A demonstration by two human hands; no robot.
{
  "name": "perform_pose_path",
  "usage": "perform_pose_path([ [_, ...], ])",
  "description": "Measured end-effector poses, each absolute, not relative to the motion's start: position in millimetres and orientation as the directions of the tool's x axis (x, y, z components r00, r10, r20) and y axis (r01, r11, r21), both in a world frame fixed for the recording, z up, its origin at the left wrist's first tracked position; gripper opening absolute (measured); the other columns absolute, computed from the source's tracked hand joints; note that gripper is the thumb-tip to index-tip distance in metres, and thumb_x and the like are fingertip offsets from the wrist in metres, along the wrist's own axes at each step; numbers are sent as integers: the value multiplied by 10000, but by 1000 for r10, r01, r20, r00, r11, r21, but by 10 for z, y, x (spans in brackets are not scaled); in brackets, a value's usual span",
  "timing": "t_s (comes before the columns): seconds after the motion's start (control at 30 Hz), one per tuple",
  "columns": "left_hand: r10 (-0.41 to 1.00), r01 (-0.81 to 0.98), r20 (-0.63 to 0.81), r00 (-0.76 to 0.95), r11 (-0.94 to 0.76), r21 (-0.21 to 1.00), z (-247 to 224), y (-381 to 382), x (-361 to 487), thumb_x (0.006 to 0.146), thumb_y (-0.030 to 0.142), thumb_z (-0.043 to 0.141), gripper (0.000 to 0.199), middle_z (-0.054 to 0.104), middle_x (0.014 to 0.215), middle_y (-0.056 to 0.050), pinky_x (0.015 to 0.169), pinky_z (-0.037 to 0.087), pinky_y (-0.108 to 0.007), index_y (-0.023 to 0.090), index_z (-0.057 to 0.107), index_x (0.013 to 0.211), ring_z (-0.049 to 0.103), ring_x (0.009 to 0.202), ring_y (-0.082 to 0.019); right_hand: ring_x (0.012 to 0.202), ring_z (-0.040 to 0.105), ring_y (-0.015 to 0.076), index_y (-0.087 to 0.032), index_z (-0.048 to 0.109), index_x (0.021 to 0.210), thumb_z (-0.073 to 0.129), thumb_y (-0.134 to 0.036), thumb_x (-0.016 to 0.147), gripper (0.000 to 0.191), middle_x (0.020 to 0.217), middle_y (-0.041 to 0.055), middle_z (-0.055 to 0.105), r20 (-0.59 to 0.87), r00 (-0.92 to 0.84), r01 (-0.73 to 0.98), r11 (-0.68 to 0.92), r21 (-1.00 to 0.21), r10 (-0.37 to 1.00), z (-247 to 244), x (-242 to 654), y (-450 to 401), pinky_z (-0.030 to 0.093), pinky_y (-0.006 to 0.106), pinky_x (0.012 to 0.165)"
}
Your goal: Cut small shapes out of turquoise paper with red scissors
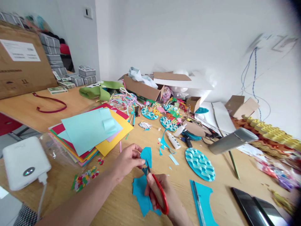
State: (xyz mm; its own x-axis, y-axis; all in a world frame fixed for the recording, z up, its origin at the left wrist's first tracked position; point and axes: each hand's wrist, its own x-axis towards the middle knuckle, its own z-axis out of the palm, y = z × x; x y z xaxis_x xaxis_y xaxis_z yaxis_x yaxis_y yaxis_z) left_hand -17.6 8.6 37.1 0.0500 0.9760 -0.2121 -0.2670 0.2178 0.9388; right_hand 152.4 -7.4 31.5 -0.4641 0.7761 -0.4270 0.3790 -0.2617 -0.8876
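Note:
My left hand (pixel 130 158) pinches a small piece of blue paper (pixel 147 154) between thumb and fingers. My right hand (pixel 162 191) is wrapped round the red handles of a pair of scissors (pixel 162 192), whose blades point up at the lower edge of that piece. Under the scissors, larger blue paper scraps (pixel 141 194) with jagged edges lie on the table. To the right rests another cut blue sheet (pixel 204 204) with a thin silver tool (pixel 198 204) on it. Beyond my hands are a white glue bottle (pixel 173 140) and a wavy-patterned blue oval (pixel 199 164).
A stack of coloured paper (pixel 91 128) lies left, near a white power bank (pixel 25 163) with a cable and a pile of paper dots (pixel 86 179). On the right are a grey cylinder (pixel 231 140) and two phones (pixel 249 207). An open cardboard box (pixel 141 86) stands behind.

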Motion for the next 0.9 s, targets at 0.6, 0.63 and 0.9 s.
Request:
perform_pose_path([
  [0.6, 977, -278, -207, 57, 215, 936, 374, 73, -165, 628, 183, 676, 289, 645, 657, 0, 626, 475, -293, 155, 539, 881, 600, 626, -151, 267, 372, 58, -135, 565, 570, 437, -812, 727, 706, 336, -22, 444, -421, -476, 374, -256, -892, 772, 270, 1528, -62, 246, 168, 301],
  [0.63, 977, -280, -207, 58, 214, 936, 365, 74, -162, 624, 179, 677, 290, 642, 655, 3, 622, 475, -292, 156, 539, 878, 595, 622, -148, 268, 371, 57, -133, 568, 578, 439, -815, 722, 709, 336, -24, 442, -419, -476, 370, -256, -893, 773, 268, 1528, -61, 245, 167, 303],
  [0.9, 975, -286, -214, 59, 222, 932, 349, 68, -157, 626, 176, 671, 280, 646, 662, 0, 627, 475, -289, 155, 543, 875, 592, 624, -140, 261, 341, 52, -133, 578, 597, 446, -783, 755, 682, 329, -25, 449, -405, -489, 353, -249, -902, 773, 276, 1541, -62, 251, 174, 314],
])
